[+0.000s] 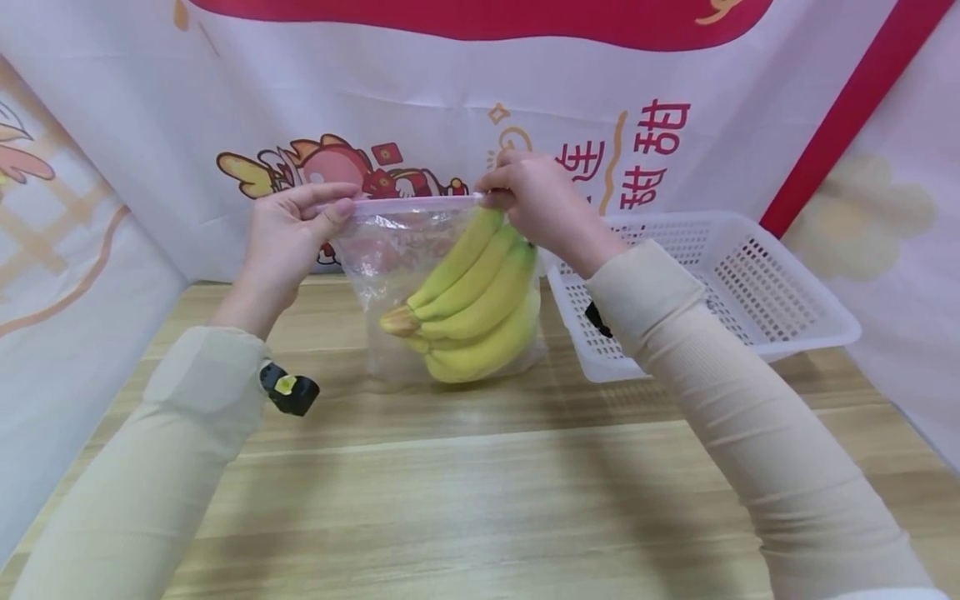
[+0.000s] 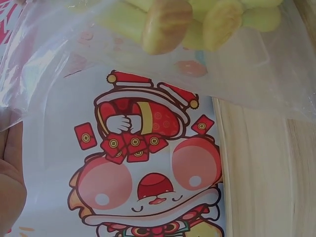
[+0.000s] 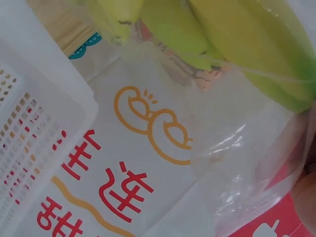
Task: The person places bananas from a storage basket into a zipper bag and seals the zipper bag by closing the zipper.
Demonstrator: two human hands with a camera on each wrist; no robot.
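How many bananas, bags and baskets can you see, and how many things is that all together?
Bananas, in one bunch inside the bag: 4
Clear zip bag, its top strip pinched by the left hand and the right hand: 1
White basket on the wooden table: 1
Total: 6 things

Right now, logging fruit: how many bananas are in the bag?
4 show, one bunch of bananas stacked inside the clear bag, stems left; others may hide behind.
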